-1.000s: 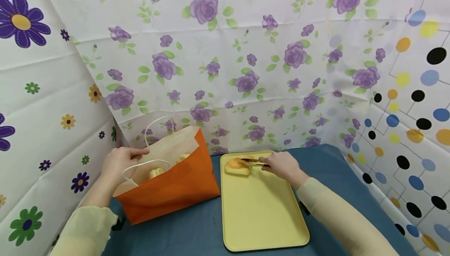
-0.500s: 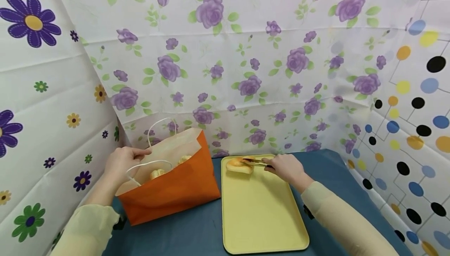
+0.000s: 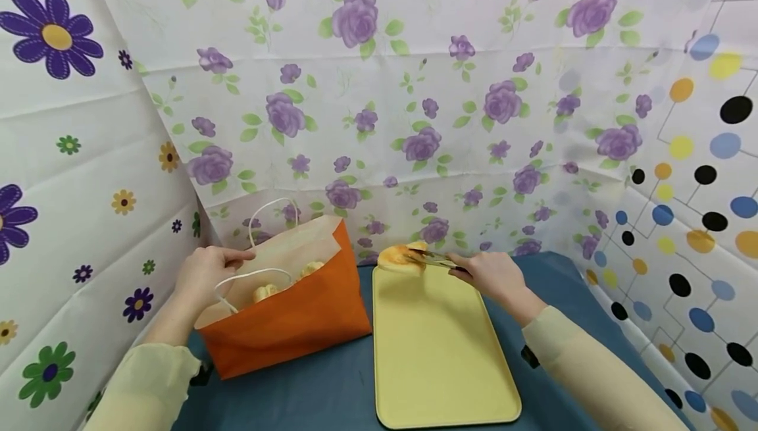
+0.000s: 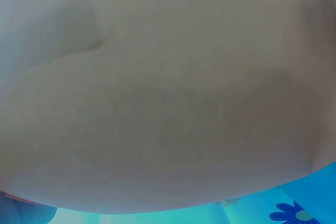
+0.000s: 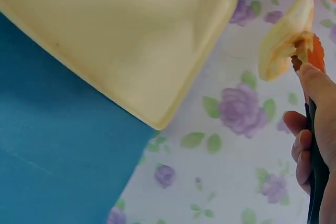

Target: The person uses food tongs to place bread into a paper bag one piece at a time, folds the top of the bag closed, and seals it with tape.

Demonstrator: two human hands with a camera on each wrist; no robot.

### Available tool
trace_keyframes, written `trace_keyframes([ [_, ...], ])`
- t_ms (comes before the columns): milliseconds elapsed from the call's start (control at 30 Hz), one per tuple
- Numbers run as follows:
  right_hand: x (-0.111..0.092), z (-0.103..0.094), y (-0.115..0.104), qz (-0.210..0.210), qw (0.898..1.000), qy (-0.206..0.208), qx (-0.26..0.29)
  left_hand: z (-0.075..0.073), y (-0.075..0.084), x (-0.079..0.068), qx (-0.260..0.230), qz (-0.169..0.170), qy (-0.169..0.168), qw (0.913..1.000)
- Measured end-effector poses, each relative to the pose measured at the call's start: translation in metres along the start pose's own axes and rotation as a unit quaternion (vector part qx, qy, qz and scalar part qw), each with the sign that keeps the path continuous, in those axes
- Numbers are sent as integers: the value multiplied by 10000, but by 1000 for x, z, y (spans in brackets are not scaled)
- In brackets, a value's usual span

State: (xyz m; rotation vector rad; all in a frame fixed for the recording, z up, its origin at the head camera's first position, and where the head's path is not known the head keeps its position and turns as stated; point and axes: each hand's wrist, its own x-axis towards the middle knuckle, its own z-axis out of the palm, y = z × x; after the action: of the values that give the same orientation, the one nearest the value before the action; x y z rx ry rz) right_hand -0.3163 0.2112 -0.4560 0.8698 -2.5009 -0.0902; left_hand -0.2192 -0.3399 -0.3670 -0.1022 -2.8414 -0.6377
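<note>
My right hand (image 3: 490,278) grips a pair of tongs (image 5: 311,124) with dark handles. The jaws of the tongs pinch a golden-brown piece of bread (image 3: 398,258), which hangs over the far left corner of the yellow tray (image 3: 441,352). In the right wrist view the bread (image 5: 281,40) shows side-on, beyond the tray's corner. At the left, my left hand (image 3: 201,273) pinches the open top edge of an orange paper bag (image 3: 296,326) near its white handle. Inside the bag are bread pieces (image 3: 264,292). Skin fills most of the left wrist view.
Bag and tray stand side by side on a blue-covered table (image 3: 343,391). A purple-flowered sheet (image 3: 379,122) hangs right behind them. Patterned sheets close off the left side and the right side (image 3: 699,220).
The bread, held in the tongs, has risen from the tray's surface and shifted slightly up toward its far edge. My right hand has moved up with it; the left hand holds still on the bag.
</note>
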Motion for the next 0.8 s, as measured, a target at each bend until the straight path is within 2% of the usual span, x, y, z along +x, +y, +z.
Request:
trace_keyframes([
  [267,10,-31,-5,-225,9960,854,147,0,0,0,65,29,6,10000],
  [500,24,-63,-19,-515,9839,1688,269,-1,3,1,46,9,6,10000],
  [667,34,-84,-38,-738,9767,1970,412,2,3,-1,47,31,-43,10000],
  [800,48,-93,-55,-840,9713,2161,533,3,0,-2,27,63,27,10000],
])
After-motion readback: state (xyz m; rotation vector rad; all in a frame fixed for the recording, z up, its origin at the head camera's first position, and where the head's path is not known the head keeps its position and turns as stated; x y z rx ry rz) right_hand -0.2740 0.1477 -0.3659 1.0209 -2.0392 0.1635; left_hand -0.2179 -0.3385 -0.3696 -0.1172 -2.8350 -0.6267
